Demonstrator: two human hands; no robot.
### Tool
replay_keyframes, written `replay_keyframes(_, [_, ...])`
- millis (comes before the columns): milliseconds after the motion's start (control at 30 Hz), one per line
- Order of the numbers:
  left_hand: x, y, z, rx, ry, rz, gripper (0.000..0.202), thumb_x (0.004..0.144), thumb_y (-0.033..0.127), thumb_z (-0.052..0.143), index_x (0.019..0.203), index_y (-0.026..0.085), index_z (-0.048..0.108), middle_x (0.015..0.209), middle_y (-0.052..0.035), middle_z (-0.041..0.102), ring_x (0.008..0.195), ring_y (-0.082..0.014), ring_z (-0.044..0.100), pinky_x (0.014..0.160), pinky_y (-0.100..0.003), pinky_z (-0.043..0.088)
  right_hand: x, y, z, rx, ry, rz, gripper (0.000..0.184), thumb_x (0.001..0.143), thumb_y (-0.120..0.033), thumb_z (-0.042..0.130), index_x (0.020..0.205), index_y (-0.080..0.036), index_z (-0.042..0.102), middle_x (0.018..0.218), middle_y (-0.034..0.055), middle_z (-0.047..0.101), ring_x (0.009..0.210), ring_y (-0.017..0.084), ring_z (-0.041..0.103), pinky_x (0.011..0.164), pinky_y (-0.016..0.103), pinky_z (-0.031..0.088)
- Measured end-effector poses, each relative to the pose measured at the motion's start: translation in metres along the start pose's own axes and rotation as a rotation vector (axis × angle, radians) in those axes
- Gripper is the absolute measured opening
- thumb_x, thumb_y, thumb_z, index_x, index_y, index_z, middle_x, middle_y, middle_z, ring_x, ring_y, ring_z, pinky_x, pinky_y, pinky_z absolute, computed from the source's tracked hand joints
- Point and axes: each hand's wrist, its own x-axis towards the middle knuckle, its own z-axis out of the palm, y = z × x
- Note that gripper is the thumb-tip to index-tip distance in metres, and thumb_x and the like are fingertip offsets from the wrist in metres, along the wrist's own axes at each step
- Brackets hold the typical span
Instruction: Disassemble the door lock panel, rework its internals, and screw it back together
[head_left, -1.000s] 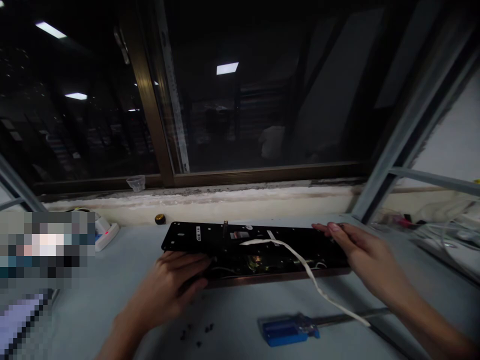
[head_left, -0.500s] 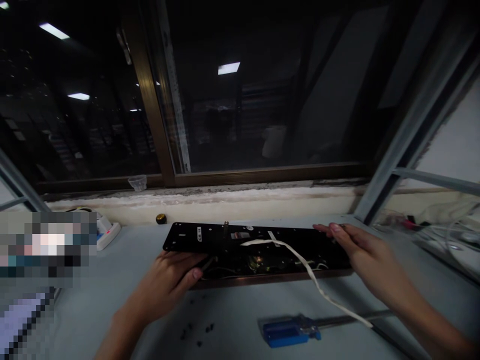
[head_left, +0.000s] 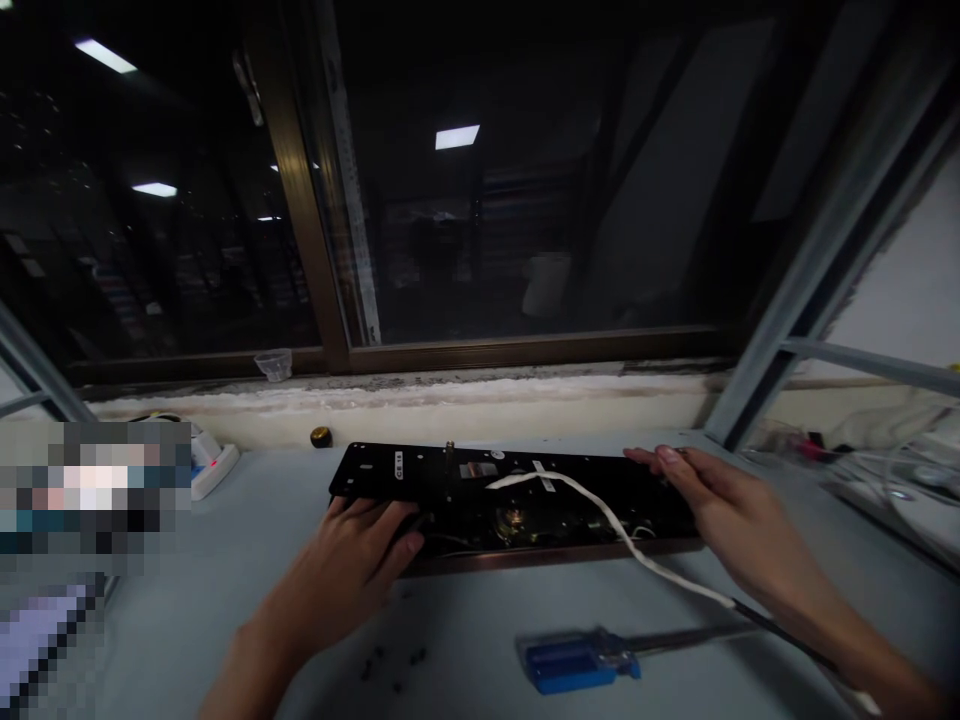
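Note:
A long black metal panel with white stickers is raised and tilted over a shallow black housing with a brownish front edge. Wires and brass-coloured parts show in the gap. My right hand grips the panel's right end, thumb on top. At the left end, my left hand holds the housing; its fingertips go under the panel's edge and are partly hidden. From the panel's middle a white-sleeved cable runs down to the right, turning black near my right forearm.
A blue-handled screwdriver lies in front of the housing, beside several small dark screws. Behind are a gold-and-black knob, a clear plastic cup on the sill and a white power strip. Tangled cables lie right.
My left hand has moved slightly up and right, its fingers reaching further over the housing's left end. The cable has shifted a little; my right hand keeps its grip on the panel.

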Motion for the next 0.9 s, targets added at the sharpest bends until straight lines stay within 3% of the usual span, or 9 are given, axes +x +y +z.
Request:
replay_keyframes(100, [-0.001, -0.002, -0.002, -0.072, 0.005, -0.019, 0.032, 0.086, 0.036, 0.039, 0.112, 0.029, 0.056, 0.107, -0.0041, 0.063, 0.103, -0.026, 0.052, 0.09, -0.038, 0.035, 0.0, 0.002, -0.002, -0.008, -0.021, -0.013, 0.04, 0.069, -0.056, 0.044, 0.075, -0.02, 0.061, 0.095, 0.0098, 0.069, 0.093, 0.027, 0.06, 0.084, 0.037, 0.043])
replay_keyframes(233, [-0.004, -0.006, -0.003, -0.091, -0.013, -0.082, 0.027, 0.083, 0.039, 0.044, 0.096, 0.027, 0.065, 0.093, -0.005, 0.067, 0.09, -0.0259, 0.056, 0.086, -0.039, 0.04, -0.003, 0.0, -0.003, -0.012, -0.041, -0.015, 0.046, 0.067, -0.055, 0.045, 0.084, -0.018, 0.065, 0.091, 0.0094, 0.069, 0.09, 0.027, 0.061, 0.084, 0.036, 0.045])
replay_keyframes(400, [-0.015, -0.03, -0.017, -0.197, 0.032, -0.081, 0.023, 0.076, 0.037, 0.055, 0.095, 0.032, 0.067, 0.115, 0.0001, 0.061, 0.111, -0.0265, 0.049, 0.101, -0.04, 0.032, -0.004, 0.0, -0.004, -0.005, -0.056, 0.001, 0.043, 0.066, -0.057, 0.044, 0.078, -0.02, 0.064, 0.092, 0.0084, 0.07, 0.088, 0.027, 0.062, 0.083, 0.039, 0.046])
replay_keyframes(533, [-0.024, -0.051, -0.033, -0.402, 0.137, -0.339, 0.043, 0.071, 0.041, 0.06, 0.114, 0.037, 0.057, 0.128, 0.0038, 0.052, 0.12, -0.0261, 0.044, 0.1, -0.037, 0.033, -0.001, 0.009, -0.005, -0.023, -0.057, -0.048, 0.045, 0.068, -0.058, 0.043, 0.081, -0.021, 0.064, 0.093, 0.0071, 0.07, 0.087, 0.026, 0.062, 0.084, 0.04, 0.046])
replay_keyframes(633, [-0.023, -0.05, -0.035, -0.534, 0.185, -0.487, 0.043, 0.072, 0.044, 0.058, 0.114, 0.037, 0.056, 0.124, 0.0033, 0.055, 0.118, -0.0264, 0.046, 0.096, -0.037, 0.039, 0.002, 0.016, -0.004, -0.059, -0.072, -0.084, 0.046, 0.069, -0.057, 0.043, 0.085, -0.02, 0.066, 0.088, 0.0056, 0.07, 0.084, 0.025, 0.063, 0.08, 0.039, 0.048])
replay_keyframes(767, [-0.018, -0.036, -0.027, -0.617, 0.046, -0.409, 0.057, 0.07, 0.042, 0.061, 0.125, 0.037, 0.045, 0.13, 0.0018, 0.049, 0.12, -0.0255, 0.043, 0.096, -0.035, 0.038, 0.004, 0.021, -0.002, -0.039, -0.094, -0.12, 0.044, 0.072, -0.057, 0.043, 0.086, -0.021, 0.066, 0.087, 0.0038, 0.07, 0.082, 0.023, 0.063, 0.079, 0.036, 0.048])
replay_keyframes(900, [-0.017, -0.035, -0.021, -0.529, -0.057, -0.302, 0.078, 0.059, 0.035, 0.072, 0.129, 0.033, 0.039, 0.135, -0.0036, 0.042, 0.121, -0.0285, 0.04, 0.097, -0.038, 0.036, 0.003, 0.022, 0.001, -0.019, -0.106, -0.13, 0.042, 0.073, -0.056, 0.043, 0.084, -0.021, 0.065, 0.091, 0.0044, 0.07, 0.082, 0.021, 0.062, 0.077, 0.033, 0.048])
